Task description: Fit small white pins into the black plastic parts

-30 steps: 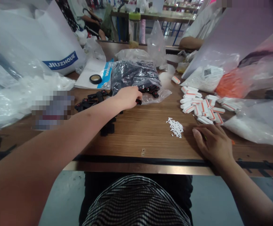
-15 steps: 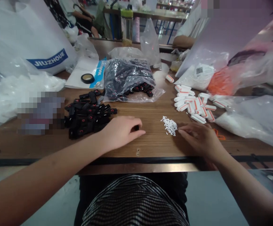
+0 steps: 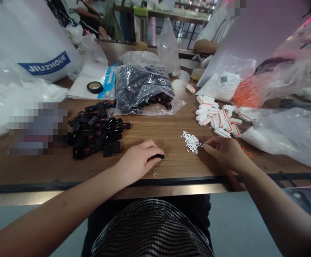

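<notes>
My left hand (image 3: 141, 159) is closed on a small black plastic part (image 3: 159, 156), its end showing between thumb and fingers, low over the wooden table (image 3: 150, 128). Left of that hand lies a heap of similar black parts (image 3: 95, 132) with red marks. At the right edge of a small pile of white pegs (image 3: 191, 142), my right hand (image 3: 222, 151) has thumb and forefinger pinched together. A tiny white bit shows at those fingertips; whether it is gripped or lies on the table I cannot make out.
Behind stands a clear bag of black parts (image 3: 144, 85). White pieces with orange stripes (image 3: 217, 116) lie at the right, beside plastic bags (image 3: 284, 132). A roll of black tape (image 3: 94, 87) rests on papers (image 3: 82, 80). Another person's arm (image 3: 206, 46) is across the table.
A black part now shows clearly in my left hand, which has moved slightly left and down. My right hand's fingertips have pinched beside the white pegs. The view has shifted a little.
</notes>
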`<state>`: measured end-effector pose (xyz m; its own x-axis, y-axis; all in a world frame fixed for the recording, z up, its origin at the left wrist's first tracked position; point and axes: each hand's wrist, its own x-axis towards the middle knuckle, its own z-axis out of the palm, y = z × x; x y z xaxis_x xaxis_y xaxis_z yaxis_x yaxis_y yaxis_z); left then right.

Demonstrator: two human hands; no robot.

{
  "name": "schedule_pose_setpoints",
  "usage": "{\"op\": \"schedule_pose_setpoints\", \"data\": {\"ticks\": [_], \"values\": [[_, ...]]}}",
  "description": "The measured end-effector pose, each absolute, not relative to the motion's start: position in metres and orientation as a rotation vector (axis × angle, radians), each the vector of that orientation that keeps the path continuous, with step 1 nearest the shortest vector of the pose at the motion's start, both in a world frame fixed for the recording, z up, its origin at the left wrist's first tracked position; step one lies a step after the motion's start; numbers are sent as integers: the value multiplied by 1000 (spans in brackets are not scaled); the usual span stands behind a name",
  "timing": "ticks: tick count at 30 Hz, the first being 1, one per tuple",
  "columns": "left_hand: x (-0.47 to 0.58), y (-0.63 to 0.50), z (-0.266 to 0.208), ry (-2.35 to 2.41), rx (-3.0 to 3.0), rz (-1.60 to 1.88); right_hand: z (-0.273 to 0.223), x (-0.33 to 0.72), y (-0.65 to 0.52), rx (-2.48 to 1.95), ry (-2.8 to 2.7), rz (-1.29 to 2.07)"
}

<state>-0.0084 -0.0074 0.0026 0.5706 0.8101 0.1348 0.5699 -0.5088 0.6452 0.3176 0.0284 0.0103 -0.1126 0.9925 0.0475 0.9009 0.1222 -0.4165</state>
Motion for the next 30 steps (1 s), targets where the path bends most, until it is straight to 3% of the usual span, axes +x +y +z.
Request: {"op": "schedule_pose_setpoints", "data": {"ticks": [12, 20, 30], "values": [[-4, -13, -2, 1292, 2152, 640, -4, 317, 17, -1797, -2163, 149], [-6, -15, -1, 1318, 2004, 669, -2, 314, 19, -1951, -2035, 258], [-6, -14, -4, 1295, 1982, 711, 1, 311, 9, -1764, -2318, -205]]}}
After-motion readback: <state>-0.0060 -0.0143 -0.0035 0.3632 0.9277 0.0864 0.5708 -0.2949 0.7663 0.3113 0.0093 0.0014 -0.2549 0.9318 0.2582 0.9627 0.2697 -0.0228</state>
